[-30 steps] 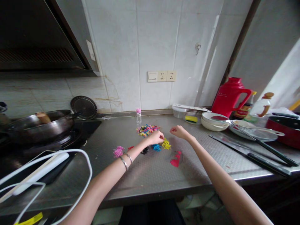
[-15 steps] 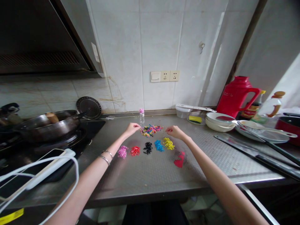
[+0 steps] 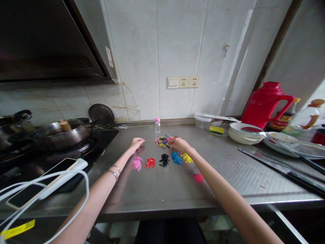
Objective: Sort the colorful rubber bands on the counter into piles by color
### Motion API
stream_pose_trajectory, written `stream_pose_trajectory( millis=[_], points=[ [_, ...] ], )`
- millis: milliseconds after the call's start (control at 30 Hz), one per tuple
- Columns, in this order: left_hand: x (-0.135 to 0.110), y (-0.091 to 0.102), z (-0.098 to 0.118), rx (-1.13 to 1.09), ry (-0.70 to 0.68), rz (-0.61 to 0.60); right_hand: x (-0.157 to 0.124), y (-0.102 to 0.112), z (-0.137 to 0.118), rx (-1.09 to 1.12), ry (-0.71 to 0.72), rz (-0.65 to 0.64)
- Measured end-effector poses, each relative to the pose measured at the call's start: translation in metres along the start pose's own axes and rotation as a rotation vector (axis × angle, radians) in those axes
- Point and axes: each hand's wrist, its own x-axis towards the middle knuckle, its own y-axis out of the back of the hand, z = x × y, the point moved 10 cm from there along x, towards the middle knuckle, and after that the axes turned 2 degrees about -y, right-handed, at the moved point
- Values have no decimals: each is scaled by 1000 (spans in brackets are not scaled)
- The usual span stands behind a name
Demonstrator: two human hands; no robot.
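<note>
A mixed heap of small coloured bands (image 3: 164,140) lies on the steel counter (image 3: 162,189). In front of it sit sorted piles: pink (image 3: 137,163), red (image 3: 150,163), black (image 3: 164,160), blue (image 3: 176,158) and yellow (image 3: 187,158). My right hand (image 3: 179,145) rests at the right edge of the mixed heap, fingers curled into it. My left hand (image 3: 136,143) lies left of the heap, fingers loosely curled, above the pink pile. A small clear bottle with a pink cap (image 3: 157,124) stands behind the heap.
A wok (image 3: 61,134) sits on the stove at left, with a phone and white cable (image 3: 45,179) in front. A red piece (image 3: 198,178) lies by my right arm. Bowls (image 3: 243,132), a red thermos (image 3: 266,103), a sponge (image 3: 216,129) and a long knife (image 3: 279,167) are at right.
My right hand has moved left onto the mixed heap. My left hand has drawn back left, away from the heap. The camera has shifted slightly.
</note>
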Motion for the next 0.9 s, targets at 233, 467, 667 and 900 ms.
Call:
stream_pose_trajectory(
  millis=[233, 467, 667, 900],
  points=[
    [1, -1, -3, -21, 2, -23, 3, -8, -3, -105, -22, -23],
    [3, -5, -6, -62, 10, -89, 1, 4, 3, -11, -21, 41],
    [4, -8, -6, -2, 25, -114, -1, 13, 1, 251, 150, 19],
    [3, -8, -4, 6, 41, -115, -14, -14, 4, 449, 227, -314]
  ],
)
